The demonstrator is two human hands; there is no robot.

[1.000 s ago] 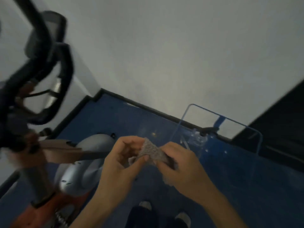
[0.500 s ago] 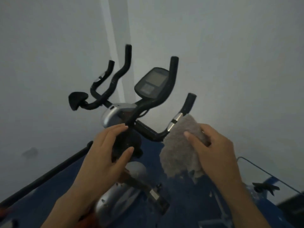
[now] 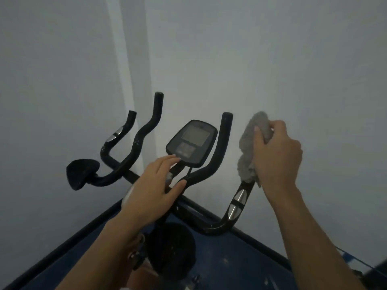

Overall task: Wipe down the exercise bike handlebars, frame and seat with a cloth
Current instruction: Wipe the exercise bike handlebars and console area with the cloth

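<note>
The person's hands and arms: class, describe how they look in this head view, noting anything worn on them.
Both the left hand and the right hand are bare, with no gloves. Both forearms are bare as far as the frame shows, with no sleeves in view. No ring or watch can be made out; the fingers look unadorned.

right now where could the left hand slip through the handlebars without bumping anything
Open gaps: between the two left bars, and between the console and the inner right bar. Crowded at the centre stem, where the left hand rests, and the outer right grip, wrapped by the cloth.
</note>
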